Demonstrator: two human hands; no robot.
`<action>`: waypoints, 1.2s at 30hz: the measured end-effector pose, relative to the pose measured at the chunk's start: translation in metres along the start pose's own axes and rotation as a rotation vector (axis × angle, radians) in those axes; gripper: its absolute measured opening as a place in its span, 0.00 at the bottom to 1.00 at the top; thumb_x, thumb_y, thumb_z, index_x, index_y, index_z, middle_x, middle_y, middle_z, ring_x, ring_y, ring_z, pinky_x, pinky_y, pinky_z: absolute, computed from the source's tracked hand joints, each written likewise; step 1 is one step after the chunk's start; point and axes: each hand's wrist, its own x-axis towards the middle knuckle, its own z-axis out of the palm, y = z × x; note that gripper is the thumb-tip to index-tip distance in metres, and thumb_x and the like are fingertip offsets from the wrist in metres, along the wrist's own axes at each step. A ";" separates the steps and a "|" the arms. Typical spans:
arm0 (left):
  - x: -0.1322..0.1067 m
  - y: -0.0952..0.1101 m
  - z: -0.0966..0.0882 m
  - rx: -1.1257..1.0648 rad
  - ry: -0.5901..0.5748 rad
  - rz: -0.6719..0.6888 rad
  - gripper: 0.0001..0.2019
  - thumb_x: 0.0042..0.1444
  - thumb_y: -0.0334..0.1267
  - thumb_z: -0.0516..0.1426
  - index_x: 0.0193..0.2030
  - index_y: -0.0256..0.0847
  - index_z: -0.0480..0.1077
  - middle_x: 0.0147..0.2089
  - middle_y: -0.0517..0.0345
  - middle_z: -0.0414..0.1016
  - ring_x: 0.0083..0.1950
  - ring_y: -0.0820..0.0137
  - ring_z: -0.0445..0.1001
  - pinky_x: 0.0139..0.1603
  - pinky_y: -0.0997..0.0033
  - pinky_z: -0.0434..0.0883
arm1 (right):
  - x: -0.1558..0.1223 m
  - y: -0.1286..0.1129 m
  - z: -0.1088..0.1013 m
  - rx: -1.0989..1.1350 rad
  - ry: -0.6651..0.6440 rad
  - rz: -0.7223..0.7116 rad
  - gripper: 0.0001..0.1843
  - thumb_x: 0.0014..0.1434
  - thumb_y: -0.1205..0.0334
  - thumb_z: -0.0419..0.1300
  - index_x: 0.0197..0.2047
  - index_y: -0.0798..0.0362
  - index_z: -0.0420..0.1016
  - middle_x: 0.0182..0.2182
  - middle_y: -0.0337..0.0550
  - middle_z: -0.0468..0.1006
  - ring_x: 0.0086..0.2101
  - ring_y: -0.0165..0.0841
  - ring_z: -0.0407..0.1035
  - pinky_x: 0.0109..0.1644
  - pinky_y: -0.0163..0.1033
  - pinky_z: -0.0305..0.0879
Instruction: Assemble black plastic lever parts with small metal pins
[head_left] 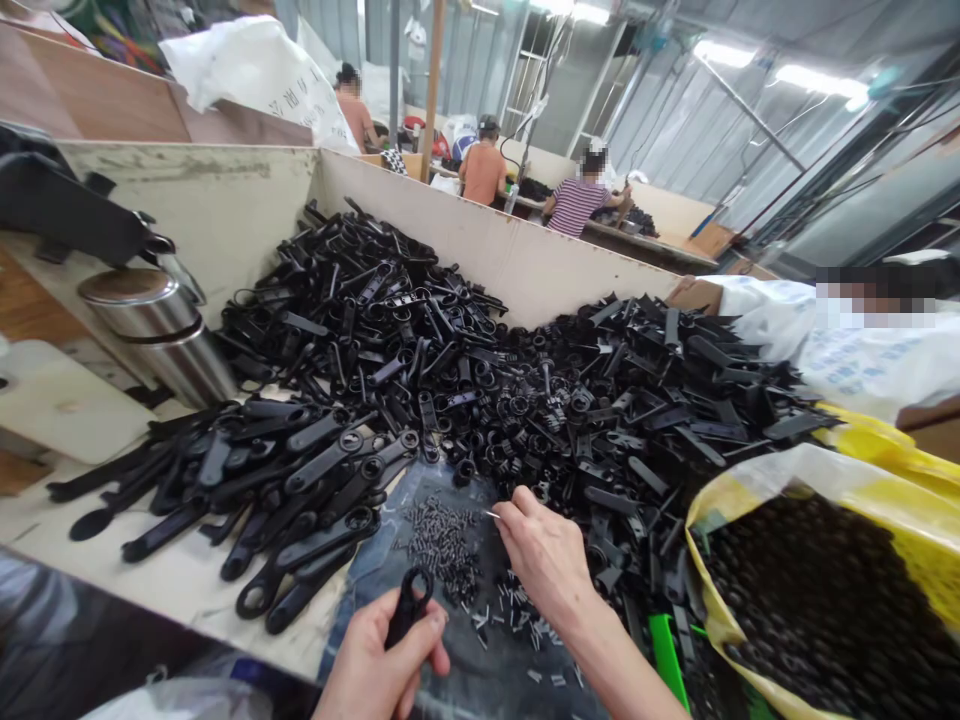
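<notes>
Left hand clenched round black plastic clip; right hand pinching tiny metal pin, near dark loose pins on the surface; 1 slip of the fingers could lose the pin in black parts heap.

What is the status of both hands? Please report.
Left hand: black plastic loop part held. Right hand: thin metal pin pinched, above small dark pins. Black plastic heap beside.

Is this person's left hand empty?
No, the left hand is gripping a black plastic part with a ring at its top end.
</notes>
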 end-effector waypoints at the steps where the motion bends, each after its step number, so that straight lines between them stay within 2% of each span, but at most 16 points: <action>1: 0.000 0.000 0.000 -0.007 0.001 -0.001 0.19 0.46 0.52 0.66 0.30 0.35 0.71 0.20 0.57 0.76 0.12 0.85 0.53 0.17 0.80 0.43 | 0.002 -0.001 0.002 -0.009 0.001 0.005 0.11 0.69 0.68 0.56 0.36 0.50 0.77 0.36 0.40 0.78 0.32 0.30 0.76 0.28 0.33 0.56; 6: 0.002 -0.003 0.000 -0.019 -0.008 0.007 0.19 0.47 0.52 0.66 0.30 0.36 0.71 0.20 0.56 0.76 0.12 0.85 0.53 0.17 0.79 0.43 | 0.006 -0.006 0.011 -0.033 0.035 0.015 0.12 0.68 0.71 0.56 0.33 0.52 0.75 0.35 0.42 0.78 0.31 0.30 0.75 0.29 0.34 0.55; 14: 0.002 -0.003 -0.003 -0.048 -0.008 0.005 0.20 0.46 0.53 0.66 0.31 0.35 0.71 0.20 0.56 0.76 0.12 0.85 0.54 0.17 0.80 0.44 | 0.001 -0.041 0.013 0.053 0.091 -0.028 0.11 0.68 0.70 0.56 0.36 0.50 0.75 0.34 0.40 0.78 0.32 0.30 0.75 0.31 0.33 0.58; 16: 0.002 -0.002 -0.004 -0.063 -0.006 -0.002 0.20 0.47 0.52 0.67 0.31 0.35 0.71 0.20 0.56 0.76 0.12 0.85 0.54 0.17 0.80 0.43 | -0.008 -0.037 0.010 0.115 0.106 -0.018 0.11 0.70 0.68 0.54 0.40 0.49 0.77 0.35 0.40 0.78 0.33 0.31 0.76 0.32 0.32 0.60; 19: 0.001 -0.001 -0.005 -0.090 -0.001 -0.020 0.20 0.47 0.52 0.67 0.31 0.35 0.72 0.20 0.57 0.76 0.12 0.85 0.54 0.17 0.81 0.43 | -0.024 -0.018 0.005 0.267 0.158 0.064 0.12 0.71 0.65 0.52 0.44 0.48 0.78 0.36 0.40 0.78 0.33 0.32 0.77 0.35 0.33 0.63; 22: 0.000 0.002 -0.003 -0.090 -0.005 -0.031 0.20 0.46 0.52 0.67 0.31 0.34 0.72 0.18 0.58 0.74 0.12 0.86 0.53 0.17 0.81 0.43 | -0.040 0.003 0.003 0.443 0.167 0.134 0.12 0.71 0.61 0.53 0.41 0.48 0.78 0.36 0.40 0.78 0.33 0.32 0.77 0.36 0.34 0.65; 25: -0.003 0.004 -0.001 -0.043 0.006 -0.042 0.20 0.46 0.52 0.67 0.31 0.34 0.73 0.16 0.60 0.72 0.12 0.86 0.51 0.17 0.81 0.42 | -0.049 0.012 0.003 0.559 0.115 0.119 0.12 0.70 0.60 0.54 0.38 0.48 0.78 0.35 0.40 0.78 0.33 0.32 0.76 0.36 0.33 0.66; 30: -0.008 0.004 0.001 -0.027 0.010 -0.097 0.21 0.45 0.54 0.67 0.32 0.35 0.73 0.15 0.62 0.70 0.12 0.87 0.48 0.17 0.80 0.39 | -0.049 0.008 0.005 0.457 0.058 0.120 0.11 0.70 0.63 0.55 0.38 0.48 0.77 0.36 0.39 0.78 0.33 0.32 0.77 0.35 0.34 0.65; 36: -0.015 0.005 0.002 -0.181 0.015 -0.184 0.22 0.42 0.53 0.70 0.32 0.35 0.72 0.15 0.64 0.70 0.11 0.88 0.49 0.17 0.80 0.42 | -0.040 0.002 0.012 0.236 -0.011 0.042 0.11 0.70 0.64 0.55 0.38 0.49 0.78 0.36 0.40 0.78 0.33 0.33 0.77 0.32 0.34 0.61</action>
